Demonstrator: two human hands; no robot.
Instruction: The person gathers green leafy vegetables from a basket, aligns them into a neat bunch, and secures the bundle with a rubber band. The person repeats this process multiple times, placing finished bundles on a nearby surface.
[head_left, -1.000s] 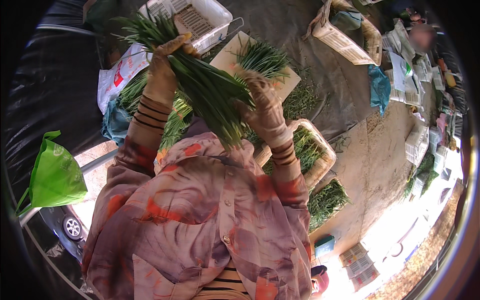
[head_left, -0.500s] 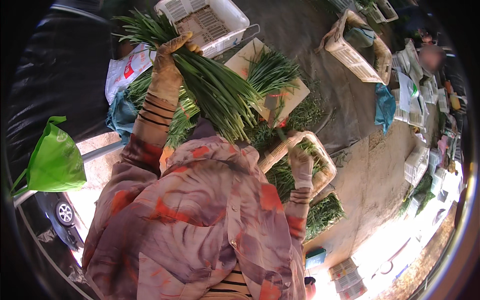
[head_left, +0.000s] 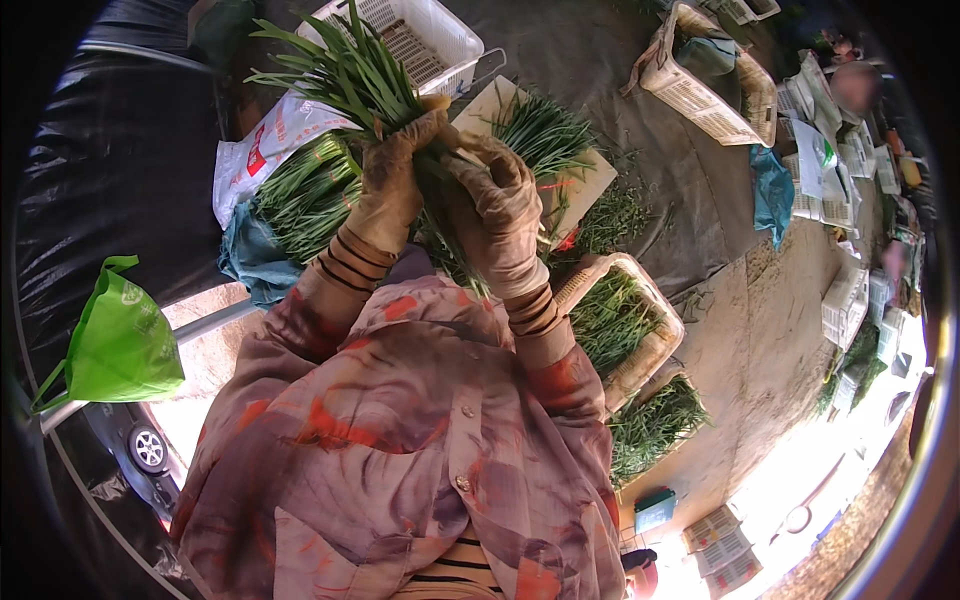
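A bunch of garlic chives (head_left: 345, 75) is held up in front of my chest, its green leaf tips fanning out to the upper left. My gloved left hand (head_left: 395, 175) is closed round the bunch. Beside it, my gloved right hand (head_left: 500, 205) has its fingers bent in against the stalks, pinching some; its palm side hides part of the bunch. Beyond my hands, loose chives (head_left: 545, 135) lie on a pale board (head_left: 592, 195). More chives (head_left: 312, 200) lie to the left of my left wrist, by a blue bag (head_left: 255, 255).
A white crate (head_left: 450, 40) stands at the far side, a white bag (head_left: 235, 180) left of it. Near my right arm is a basket (head_left: 640, 365) of greens, with more greens (head_left: 655, 430) behind. Another crate (head_left: 700, 100) sits far right; a green bag (head_left: 120, 335) hangs left.
My right hand has come up from the basket at the right to the bunch. My left hand has shifted right and lower, turning the bunch's leaves more upright.
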